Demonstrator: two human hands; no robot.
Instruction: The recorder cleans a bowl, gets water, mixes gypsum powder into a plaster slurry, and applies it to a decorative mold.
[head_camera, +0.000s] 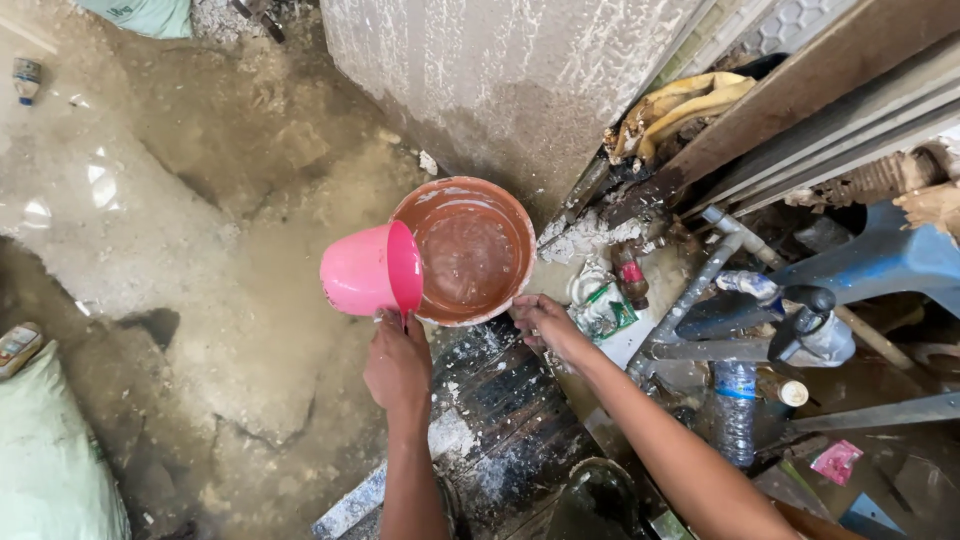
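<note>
A round orange-brown basin (470, 250) stands on the wet floor beside a rough concrete wall and holds cloudy brown water. My left hand (397, 365) grips the handle of a pink plastic dipper (368, 270), tipped on its side with its mouth against the basin's left rim. My right hand (540, 320) holds the basin's near right rim with its fingers curled over the edge.
Muddy water covers the floor (170, 230) at left. A grey concrete wall (500, 70) rises behind the basin. Pipes, a tap (805, 320), bottles (735, 410), rags and planks crowd the right side. A green sack (45, 450) lies at lower left.
</note>
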